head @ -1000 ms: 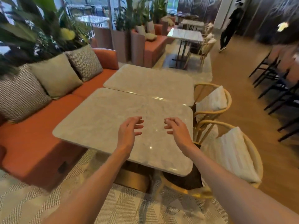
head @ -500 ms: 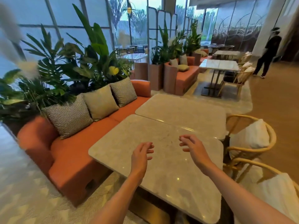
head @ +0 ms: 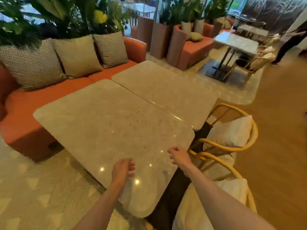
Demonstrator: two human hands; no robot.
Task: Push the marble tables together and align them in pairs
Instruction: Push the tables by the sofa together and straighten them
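Note:
Two marble tables stand edge to edge in front of me. The near marble table point(head: 106, 123) fills the middle of the view; the far marble table point(head: 164, 87) touches it along a thin seam, shifted a little to the right. My left hand point(head: 123, 168) hovers over the near table's front part with loosely curled fingers and holds nothing. My right hand point(head: 178, 155) hangs above the near table's right edge, fingers also loosely curled and empty.
An orange sofa point(head: 33, 103) with three cushions runs along the tables' left side. Two rattan chairs point(head: 232, 138) with white cushions stand at the right. Another marble table point(head: 235, 41) and a person point(head: 289, 42) are at the far right, planters behind.
The view has dropped and swung back over the tables. Both hands have drawn back toward the near table's front right corner, still empty.

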